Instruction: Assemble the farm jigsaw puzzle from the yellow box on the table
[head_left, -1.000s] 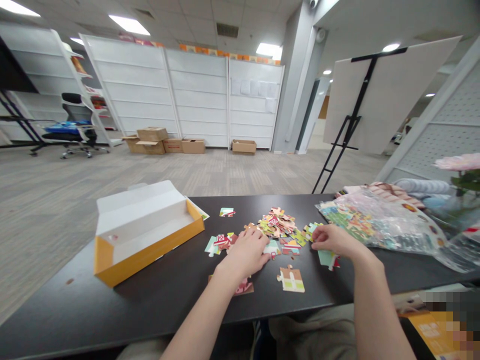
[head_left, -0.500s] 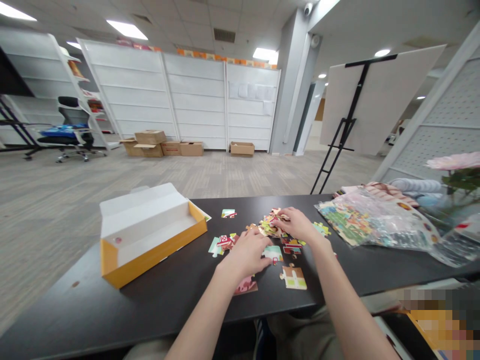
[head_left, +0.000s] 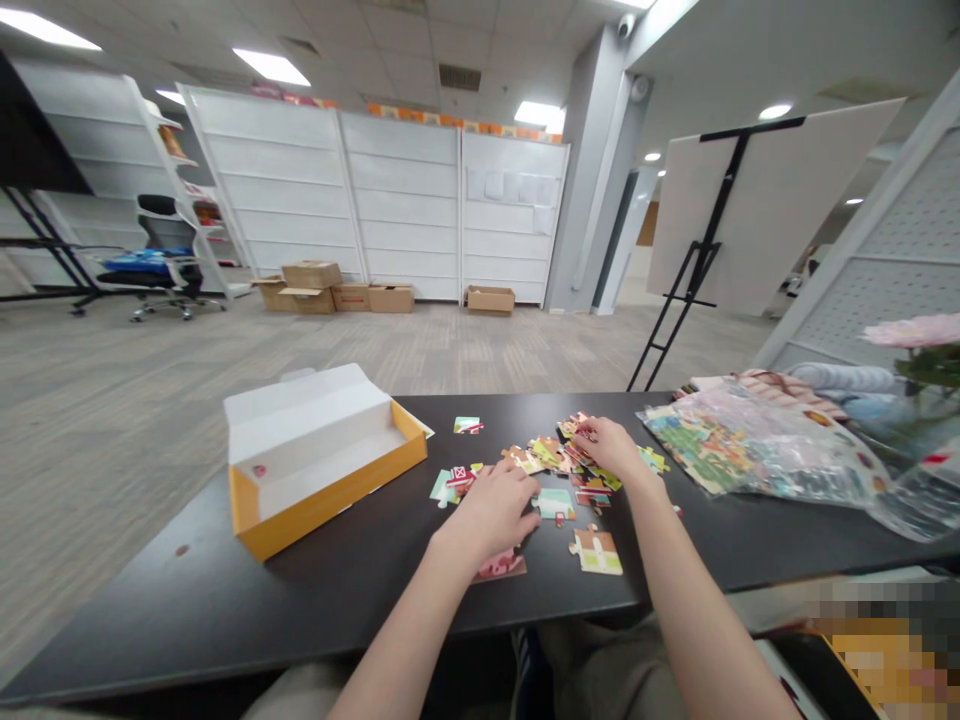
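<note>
Puzzle pieces [head_left: 551, 455], overlapped too closely to count, make one loose heap of flat, knobbed card between the fingertips of two bare hands. The left hand [head_left: 499, 503] lies palm down, its fingers loosely spread and its thumb set apart. The right hand [head_left: 609, 448] has its fingers bent down onto the heap's right side; whether it pinches a piece I cannot tell.

Around the left hand, one pale blue-green piece [head_left: 556, 503] sits just right of the thumb, a pink piece [head_left: 502, 566] shows partly beneath the wrist, and a small red-and-green cluster [head_left: 451, 484] lies at the left edge. One lone piece [head_left: 468, 425] rests well beyond its fingers. Nearer the body, between the two forearms, is one brown, white and green section [head_left: 597, 551] with a rounded knob on its left.

Left of the left hand stands one open, oblong card box [head_left: 330, 500], yellow outside and smooth white inside. Right of the right hand lies one clear, crinkled plastic bag [head_left: 705, 445] with a colourful print showing through. All rest on one smooth black tabletop [head_left: 360, 590].
</note>
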